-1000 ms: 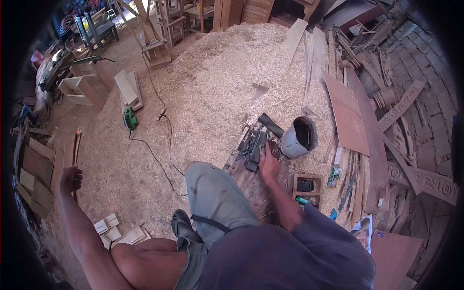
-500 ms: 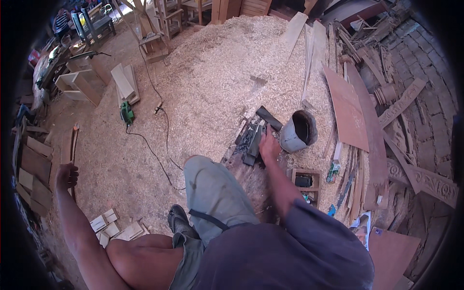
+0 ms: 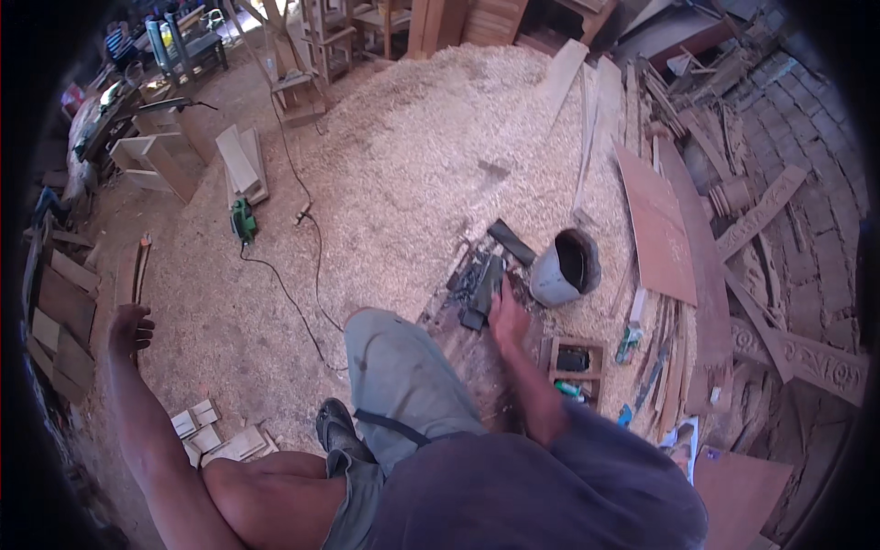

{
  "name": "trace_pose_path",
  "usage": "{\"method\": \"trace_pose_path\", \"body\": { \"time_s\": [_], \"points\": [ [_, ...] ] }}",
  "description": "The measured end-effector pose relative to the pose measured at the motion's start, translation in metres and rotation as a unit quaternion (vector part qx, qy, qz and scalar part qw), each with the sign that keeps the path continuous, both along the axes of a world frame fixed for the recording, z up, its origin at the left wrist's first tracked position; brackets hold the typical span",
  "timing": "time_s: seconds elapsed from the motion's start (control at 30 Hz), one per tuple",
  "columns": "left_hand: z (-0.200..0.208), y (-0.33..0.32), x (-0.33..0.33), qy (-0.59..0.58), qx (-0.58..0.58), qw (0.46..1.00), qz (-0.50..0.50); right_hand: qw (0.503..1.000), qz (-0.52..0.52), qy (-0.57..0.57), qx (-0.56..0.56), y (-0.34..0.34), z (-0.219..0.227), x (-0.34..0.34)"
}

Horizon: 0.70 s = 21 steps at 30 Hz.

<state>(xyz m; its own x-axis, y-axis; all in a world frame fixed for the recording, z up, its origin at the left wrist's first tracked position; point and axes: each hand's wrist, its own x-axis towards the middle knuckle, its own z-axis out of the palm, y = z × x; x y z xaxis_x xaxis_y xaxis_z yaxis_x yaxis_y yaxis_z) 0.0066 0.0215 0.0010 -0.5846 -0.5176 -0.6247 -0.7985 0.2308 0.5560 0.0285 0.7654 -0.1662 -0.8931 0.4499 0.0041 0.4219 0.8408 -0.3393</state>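
My right hand (image 3: 509, 316) grips the side of a dark oblong block (image 3: 485, 291), which lies over a pile of small dark tools (image 3: 466, 275) on a worn wooden board. Just beyond it lies a second dark block (image 3: 511, 241). To the right of the hand stands a grey cylindrical container (image 3: 563, 268) with a dark inside. My left hand (image 3: 131, 328) hangs out to the left with its fingers loosely bent and apart, holding nothing I can see. Behind that hand are a thin wooden slat (image 3: 142, 270) and an orange-tipped strip.
Wood shavings (image 3: 412, 165) cover the ground. A green power tool (image 3: 242, 220) trails a black cable to the left. A wooden box (image 3: 579, 362) with compartments sits by my right forearm. Planks, a reddish panel (image 3: 655, 220) and carved boards (image 3: 763, 211) lie at the right.
The dark block under my right hand has shifted slightly and stands more tilted over the tools. My left hand's fingers have loosened from a fist. The whole view has tipped a little.
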Motion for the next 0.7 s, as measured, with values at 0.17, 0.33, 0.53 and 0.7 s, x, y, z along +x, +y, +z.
{"method": "trace_pose_path", "body": {
  "time_s": [0.17, 0.33, 0.53, 0.7],
  "points": [
    [-0.010, -0.101, 0.025, 0.118, 0.035, 0.992, 0.036, 1.000, 0.004, -0.003, -0.017, -0.004, 0.015, -0.039],
    [-0.012, -0.001, -0.010, 0.146, -0.055, 0.988, 0.012, 0.999, -0.017, -0.032, 0.009, -0.001, 0.007, -0.014],
    [0.012, -0.013, 0.006, 0.135, -0.159, 0.977, 0.042, 1.000, -0.001, -0.014, 0.016, 0.008, 0.008, -0.048],
    [0.005, 0.005, 0.000, 0.120, -0.100, 0.982, 0.105, 0.999, 0.010, -0.009, 0.031, -0.003, 0.003, -0.015]
  ]
}}
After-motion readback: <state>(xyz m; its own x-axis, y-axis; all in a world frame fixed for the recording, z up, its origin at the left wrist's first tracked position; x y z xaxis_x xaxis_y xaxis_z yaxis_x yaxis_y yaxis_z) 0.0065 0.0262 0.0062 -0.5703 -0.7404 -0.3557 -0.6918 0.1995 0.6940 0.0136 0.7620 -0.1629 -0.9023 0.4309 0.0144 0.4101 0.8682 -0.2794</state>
